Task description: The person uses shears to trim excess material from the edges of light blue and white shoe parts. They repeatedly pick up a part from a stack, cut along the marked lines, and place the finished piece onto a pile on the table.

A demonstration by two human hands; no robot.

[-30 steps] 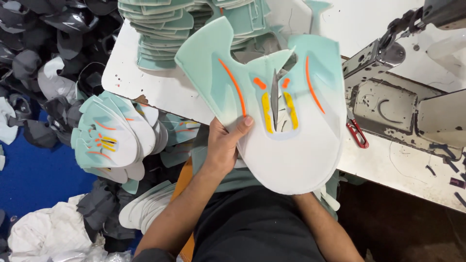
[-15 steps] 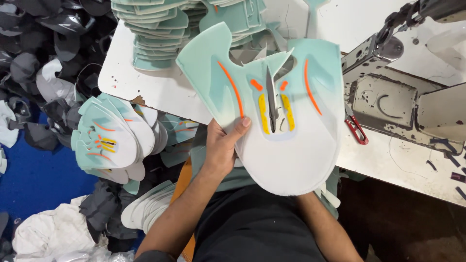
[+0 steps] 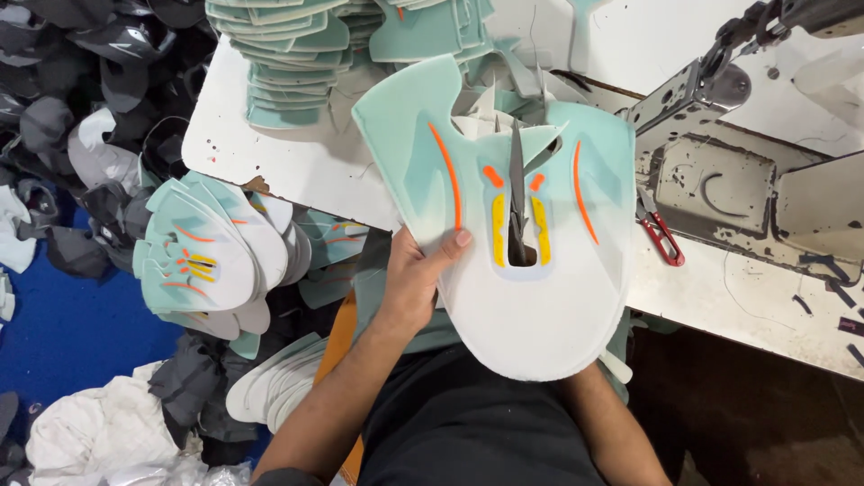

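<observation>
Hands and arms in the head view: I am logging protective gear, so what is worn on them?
Nothing shows on them. The left hand has no glove, ring or watch, and both forearms are uncovered as far as the picture edge. The right hand is hidden behind the shoe upper piece.

Only one view is given, taken from a camera worn on the head and aimed steeply downward over the person's own lap and forearms. The white surface [image 3: 297,162] is seen from above and runs aslant across the upper half, its near edge falling from upper left to lower right. The left hand [image 3: 416,281] sits close under the lens, near the centre. At the left edge the blue floor [image 3: 72,333] is seen farther below. The sewing machine [image 3: 738,171] is cut by the upper right corner.
</observation>
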